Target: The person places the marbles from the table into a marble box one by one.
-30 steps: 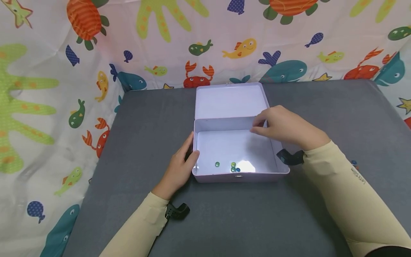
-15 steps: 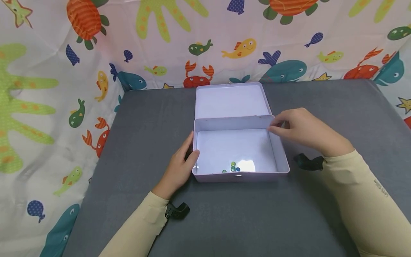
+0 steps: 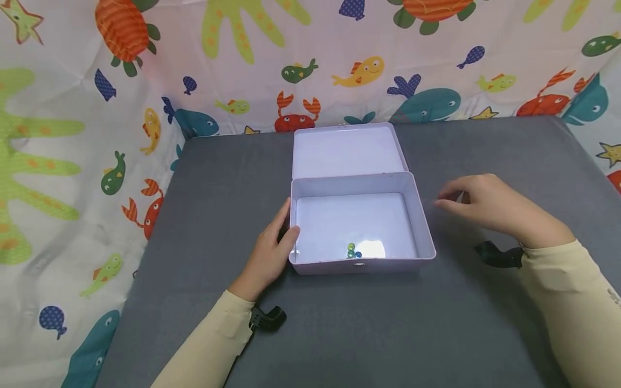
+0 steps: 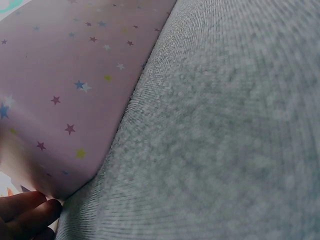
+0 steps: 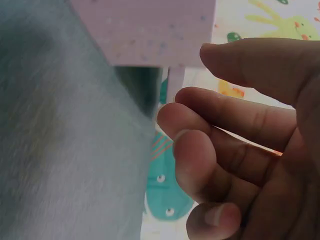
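An open tin (image 3: 359, 226) sits mid-table on the grey cloth (image 3: 339, 334), its lid (image 3: 346, 151) hinged back flat toward the curtain (image 3: 73, 134). Inside, a few small marbles (image 3: 353, 251), green and blue, lie bunched against the front wall beside a bright glare patch.

The left hand (image 3: 271, 253) rests against the tin's left front corner, fingers fairly straight along the wall and thumb near the rim; it steadies the tin rather than wrapping it. The left wrist view adds what the head view cannot: the tin's outer wall (image 4: 65, 95) is pink with tiny coloured stars, and fingertips (image 4: 30, 212) lie at its bottom edge where it meets the cloth.

The right hand (image 3: 490, 207) hovers above the cloth to the right of the tin, apart from it, fingers loosely bent toward the thumb. The right wrist view shows those fingers (image 5: 220, 140) close up and relaxed with nothing visible between them, though it is blurred, so a very small object could be missed. The same view shows the tin's corner (image 5: 145, 30) beyond the fingertips.
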Tool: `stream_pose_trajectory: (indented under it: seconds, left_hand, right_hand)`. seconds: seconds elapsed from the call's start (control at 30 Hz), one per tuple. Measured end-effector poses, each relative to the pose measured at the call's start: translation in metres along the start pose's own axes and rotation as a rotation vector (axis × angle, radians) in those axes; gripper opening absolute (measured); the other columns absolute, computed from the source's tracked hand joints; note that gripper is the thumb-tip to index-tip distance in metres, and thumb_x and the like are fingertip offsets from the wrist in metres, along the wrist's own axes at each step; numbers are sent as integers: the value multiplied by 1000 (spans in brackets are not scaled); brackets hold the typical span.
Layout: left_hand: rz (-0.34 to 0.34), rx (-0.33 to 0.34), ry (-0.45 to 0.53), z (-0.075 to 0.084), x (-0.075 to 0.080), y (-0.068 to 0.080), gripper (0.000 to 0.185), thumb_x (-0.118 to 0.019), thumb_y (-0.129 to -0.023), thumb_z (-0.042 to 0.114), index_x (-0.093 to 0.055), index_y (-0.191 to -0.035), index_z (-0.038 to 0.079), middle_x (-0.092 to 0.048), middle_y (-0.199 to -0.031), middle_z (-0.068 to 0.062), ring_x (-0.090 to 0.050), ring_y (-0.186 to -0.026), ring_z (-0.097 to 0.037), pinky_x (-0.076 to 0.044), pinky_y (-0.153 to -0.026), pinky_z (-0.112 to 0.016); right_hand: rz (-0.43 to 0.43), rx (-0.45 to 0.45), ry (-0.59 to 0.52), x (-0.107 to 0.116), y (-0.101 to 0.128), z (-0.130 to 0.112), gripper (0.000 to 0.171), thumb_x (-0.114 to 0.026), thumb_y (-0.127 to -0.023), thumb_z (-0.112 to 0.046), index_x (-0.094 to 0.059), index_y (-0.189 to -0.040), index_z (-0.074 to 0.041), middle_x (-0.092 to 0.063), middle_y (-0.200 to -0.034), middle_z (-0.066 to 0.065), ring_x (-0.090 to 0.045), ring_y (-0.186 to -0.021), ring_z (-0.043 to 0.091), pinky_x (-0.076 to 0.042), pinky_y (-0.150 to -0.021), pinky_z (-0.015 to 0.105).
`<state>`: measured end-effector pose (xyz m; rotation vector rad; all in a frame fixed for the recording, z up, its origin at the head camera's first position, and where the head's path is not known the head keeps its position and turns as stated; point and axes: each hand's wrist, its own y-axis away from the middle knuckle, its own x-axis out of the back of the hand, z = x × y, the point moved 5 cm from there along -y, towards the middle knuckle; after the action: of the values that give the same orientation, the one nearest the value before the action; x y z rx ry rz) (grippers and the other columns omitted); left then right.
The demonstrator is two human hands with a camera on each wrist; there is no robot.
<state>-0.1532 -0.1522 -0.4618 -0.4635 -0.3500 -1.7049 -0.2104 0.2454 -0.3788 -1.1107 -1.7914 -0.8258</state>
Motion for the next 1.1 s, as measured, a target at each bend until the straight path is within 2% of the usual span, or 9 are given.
stream_pose_trajectory:
  seconds: [0.17, 0.4, 0.6, 0.8, 0.93, 1.0, 1.1]
  left_hand:
    - [-2, -5, 0, 3, 0, -1, 66, -47, -109, 44, -23, -169, 30, -28, -170, 10, -27, -157, -15, -25, -127, -51]
    - [-9, -11, -2, 4, 1, -2, 66, -47, -109, 44, -22, -169, 30, -28, -171, 9, -26, -157, -15, -26, -127, -50]
    - [8, -34, -19, 8, 7, -9, 67, -47, -109, 44, -23, -169, 30, -30, -170, 8, -27, -157, -16, -26, -126, -52]
    - [2, -37, -36, 12, 9, -12, 67, -47, -109, 44, -23, -169, 28, -28, -171, 8, -26, -158, -16, -25, -127, -51]
    - [-3, -26, -32, 11, 7, -11, 67, -47, -108, 43, -23, -169, 29, -27, -171, 9, -25, -158, -15, -25, -127, -51]
    - [-3, -22, -28, 10, 6, -11, 66, -47, -108, 43, -23, -169, 30, -27, -171, 9, -25, -158, -14, -25, -127, -50]
    - [-1, -21, -21, 9, 5, -10, 67, -48, -108, 43, -24, -169, 28, -28, -171, 8, -26, -158, -15, -25, -127, -51]
  right_hand:
    - [-22, -53, 9, 1, 17, 21, 25, -79, -96, -25, -79, -113, -6, -76, -100, 5, -60, -79, 18, -50, -61, 28]
    - [28, -83, 31, -1, 44, 47, 23, -84, -90, -21, -79, -106, -5, -75, -94, 6, -55, -66, 11, -46, -53, 27]
    - [43, -159, 69, 1, 54, 62, 29, -86, -89, -20, -77, -107, 1, -75, -93, 13, -56, -65, 15, -46, -51, 29]
    - [54, -223, 56, 4, 71, 76, 33, -83, -91, -19, -74, -110, 7, -73, -95, 21, -58, -61, 16, -46, -51, 31]
    - [102, -251, 85, 8, 82, 86, 33, -82, -90, -12, -71, -110, 11, -70, -93, 26, -57, -56, 17, -46, -51, 33]
    - [122, -268, 101, 8, 86, 97, 32, -82, -90, -8, -69, -110, 14, -67, -93, 29, -57, -55, 19, -47, -51, 36]
    - [126, -287, 141, 2, 90, 127, 34, -81, -89, -6, -67, -111, 15, -63, -95, 34, -58, -58, 26, -49, -53, 44]
